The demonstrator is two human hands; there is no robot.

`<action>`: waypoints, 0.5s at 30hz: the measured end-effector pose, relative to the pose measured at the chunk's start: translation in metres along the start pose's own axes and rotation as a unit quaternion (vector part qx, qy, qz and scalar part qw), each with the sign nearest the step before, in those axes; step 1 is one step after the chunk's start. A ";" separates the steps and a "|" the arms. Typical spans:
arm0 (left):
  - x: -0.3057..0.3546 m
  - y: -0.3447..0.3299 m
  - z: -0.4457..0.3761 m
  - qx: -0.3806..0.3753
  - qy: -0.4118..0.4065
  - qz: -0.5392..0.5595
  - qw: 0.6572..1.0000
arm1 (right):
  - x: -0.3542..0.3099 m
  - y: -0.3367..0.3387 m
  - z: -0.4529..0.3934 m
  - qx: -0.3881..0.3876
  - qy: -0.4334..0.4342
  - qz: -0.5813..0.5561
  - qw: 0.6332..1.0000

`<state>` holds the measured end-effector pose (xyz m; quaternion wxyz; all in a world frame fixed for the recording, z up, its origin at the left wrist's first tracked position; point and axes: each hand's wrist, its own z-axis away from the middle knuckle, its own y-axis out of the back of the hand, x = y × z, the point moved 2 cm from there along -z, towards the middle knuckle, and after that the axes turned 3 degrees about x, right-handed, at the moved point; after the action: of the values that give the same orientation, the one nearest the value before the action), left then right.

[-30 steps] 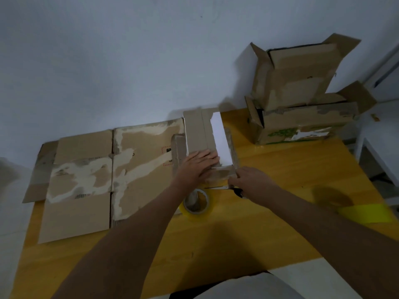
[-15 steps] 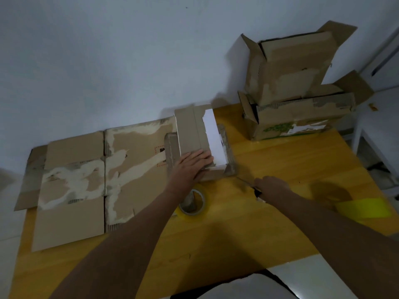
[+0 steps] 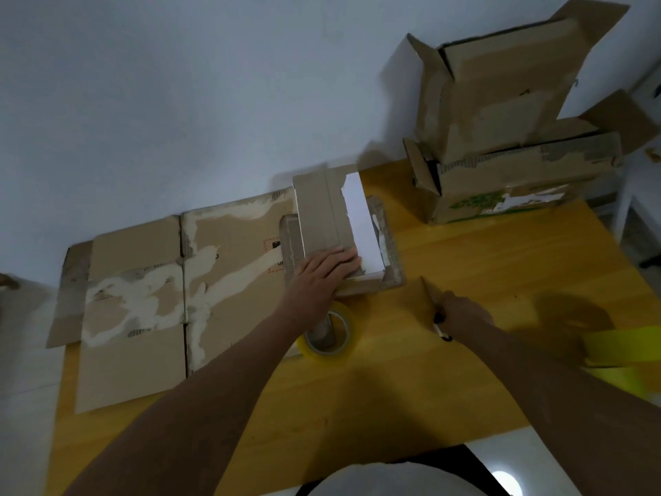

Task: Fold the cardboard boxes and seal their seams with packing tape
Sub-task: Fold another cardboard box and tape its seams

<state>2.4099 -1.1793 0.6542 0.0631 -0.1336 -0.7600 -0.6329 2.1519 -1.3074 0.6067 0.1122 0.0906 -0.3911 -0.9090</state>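
Since a second ago the right hand (image 3: 461, 313) has drawn back from the near edge of the small box (image 3: 323, 216) toward the person, and now sits on the bare wood to the right of it, while the left hand (image 3: 320, 275) has stayed pressed on the box top.

At the far left a flattened cardboard sheet (image 3: 143, 298) lies spread on the yellow bench (image 3: 483, 370), its surface torn pale in patches, its left flap hanging past the bench edge. Its right part runs under the small box. The small box stands near the wall at the middle of the bench, with a white label (image 3: 359, 223) along the right side of its top. The left hand lies flat on the near end of that top, fingers straight and together, palm down. Just in front of the box, partly under the left forearm, a roll of clear packing tape (image 3: 327, 334) lies flat on the bench.

The right hand is curled round a small dark-handled tool (image 3: 439, 322); what kind of tool it is cannot be told through the blur. A blurred yellow strip (image 3: 622, 345) lies at the right bench edge. At the far right corner two opened boxes (image 3: 508, 137) stand stacked, flaps up, the lower one bearing green print.
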 end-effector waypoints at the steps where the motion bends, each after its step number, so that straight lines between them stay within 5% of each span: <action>1: 0.001 0.001 0.000 0.002 0.000 0.006 1.000 | 0.003 -0.003 -0.001 0.008 -0.012 -0.016 1.000; 7: 0.001 0.004 -0.002 -0.005 -0.002 0.024 1.000 | 0.000 -0.003 0.003 -0.047 -0.008 -0.192 0.980; 10: -0.001 0.007 -0.003 -0.027 -0.002 0.049 0.998 | -0.020 0.002 0.011 0.020 0.043 -0.219 0.975; 15: -0.005 0.015 -0.002 -0.056 -0.018 0.064 0.996 | -0.070 0.006 0.046 0.169 0.060 -0.400 0.899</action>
<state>2.4187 -1.1792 0.6678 0.0821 -0.1969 -0.7146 -0.6662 2.2080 -1.2605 0.6482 -0.2549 0.3119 -0.4621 -0.7901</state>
